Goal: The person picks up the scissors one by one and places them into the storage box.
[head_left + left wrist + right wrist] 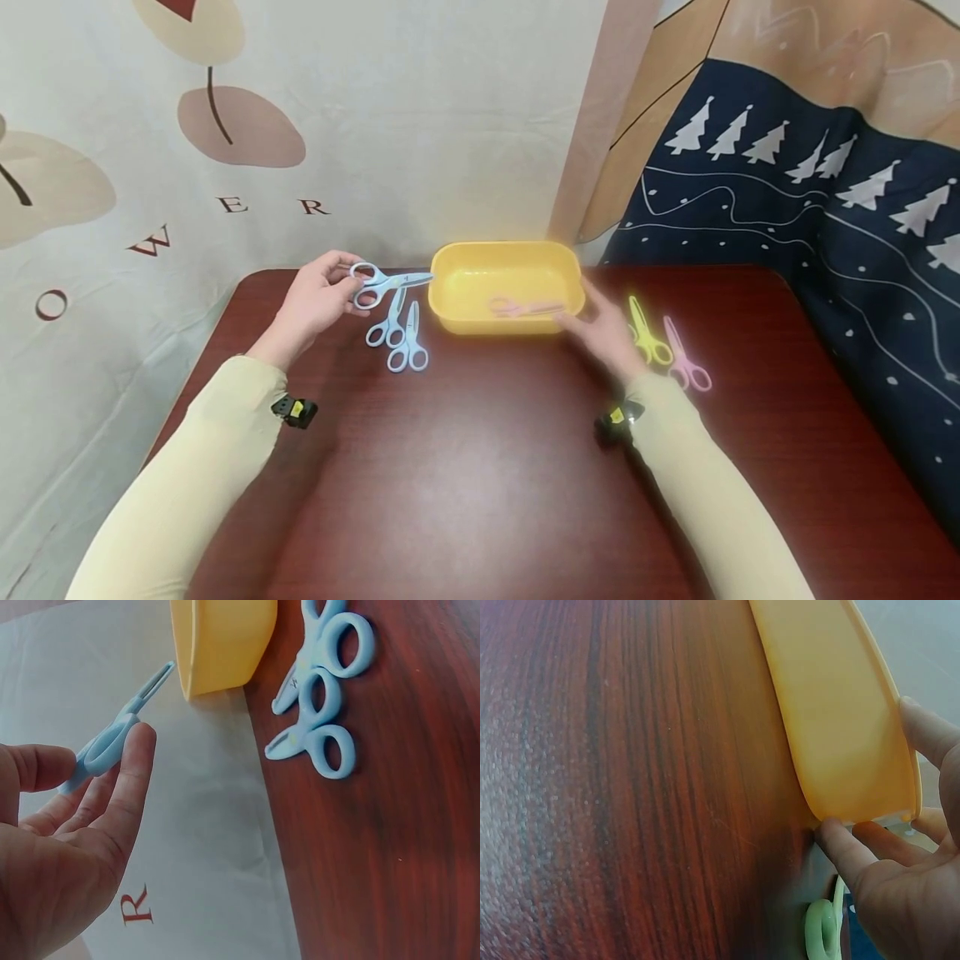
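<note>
My left hand point(318, 292) pinches the handles of a pair of light blue scissors point(112, 742), thumb on one side and fingers on the other. Their blades point right, the tips close to the left rim of a yellow tub point(468, 323). Beside that hand lie two more pairs of light blue scissors point(410, 340), partly overlapping. At the tub's right end my right hand point(603, 333) grips the wall, its thumb at the rim in the right wrist view and its fingers around the end. Inside the tub lie pink scissors point(521, 310).
Right of my right hand, yellow-green scissors point(643, 332) and pink scissors point(677, 350) lie on the dark red-brown table point(465, 467); the hand partly covers something green there. A printed cloth point(420, 150) hangs behind the table, and a navy tree-patterned cloth point(720, 200) hangs at the right.
</note>
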Tool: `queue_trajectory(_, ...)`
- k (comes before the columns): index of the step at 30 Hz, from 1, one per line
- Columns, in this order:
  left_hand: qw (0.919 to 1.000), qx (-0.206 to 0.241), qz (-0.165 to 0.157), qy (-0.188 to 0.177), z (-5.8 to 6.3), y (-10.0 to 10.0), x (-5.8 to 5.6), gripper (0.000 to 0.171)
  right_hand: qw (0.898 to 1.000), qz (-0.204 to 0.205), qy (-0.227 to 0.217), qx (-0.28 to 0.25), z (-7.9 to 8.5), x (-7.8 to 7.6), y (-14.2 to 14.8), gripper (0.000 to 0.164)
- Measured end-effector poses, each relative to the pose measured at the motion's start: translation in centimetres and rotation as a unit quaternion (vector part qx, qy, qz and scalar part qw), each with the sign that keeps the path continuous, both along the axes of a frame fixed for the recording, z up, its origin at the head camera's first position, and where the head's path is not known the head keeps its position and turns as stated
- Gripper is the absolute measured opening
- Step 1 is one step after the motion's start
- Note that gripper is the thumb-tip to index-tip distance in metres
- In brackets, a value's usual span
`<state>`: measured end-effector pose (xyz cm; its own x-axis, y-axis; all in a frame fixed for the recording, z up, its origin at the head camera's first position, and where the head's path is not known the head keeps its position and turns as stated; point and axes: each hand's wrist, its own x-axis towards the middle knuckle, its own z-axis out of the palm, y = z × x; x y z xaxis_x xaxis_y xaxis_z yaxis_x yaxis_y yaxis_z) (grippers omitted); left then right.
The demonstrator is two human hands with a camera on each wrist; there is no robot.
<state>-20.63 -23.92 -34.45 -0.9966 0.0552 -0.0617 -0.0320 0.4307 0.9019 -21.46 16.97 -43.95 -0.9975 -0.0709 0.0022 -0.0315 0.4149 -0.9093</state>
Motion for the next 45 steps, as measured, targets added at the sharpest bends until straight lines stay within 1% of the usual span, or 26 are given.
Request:
queue_trajectory(6,0.9999,0.000,-0.008,0.009,0.3,0.7,-0.6,0.033,1.000,0.000,-0.002,0.006,0.1,0.0,0.0,0.083)
queue_trajectory(12,0.9999,0.007,-0.005,0.008,0.7,1.6,-1.1,0.031,1.000,0.000,-0.007,0.006,0.1,0.0,0.0,0.083)
queue_trajectory(20,0.9997,0.006,-0.019,-0.014,1.4,2.5,-1.6,0.032,1.000,-0.004,-0.011,0.012,0.1,0.0,0.0,0.082)
queue_trajectory(24,0.9994,0.002,-0.028,-0.023,1.6,2.8,-1.9,0.033,1.000,-0.004,-0.011,0.005,0.0,0.0,0.0,0.082)
queue_trajectory(29,0.9993,0.002,-0.027,-0.026,1.6,3.2,-2.1,0.033,1.000,0.001,-0.006,-0.009,0.1,0.0,-0.1,0.082)
queue_trajectory(34,0.9990,-0.004,-0.028,-0.033,1.6,3.6,-2.2,0.033,1.000,0.011,-0.005,-0.012,0.4,-0.2,0.0,0.085)
queue_trajectory(40,0.9991,0.012,-0.030,-0.028,1.7,4.0,-2.6,0.031,1.000,0.020,0.006,-0.019,0.9,-0.3,-0.1,0.087)
queue_trajectory(45,0.9990,0.015,-0.033,-0.025,1.6,4.3,-2.8,0.030,1.000,0.019,0.020,-0.003,1.3,-0.2,-0.5,0.087)
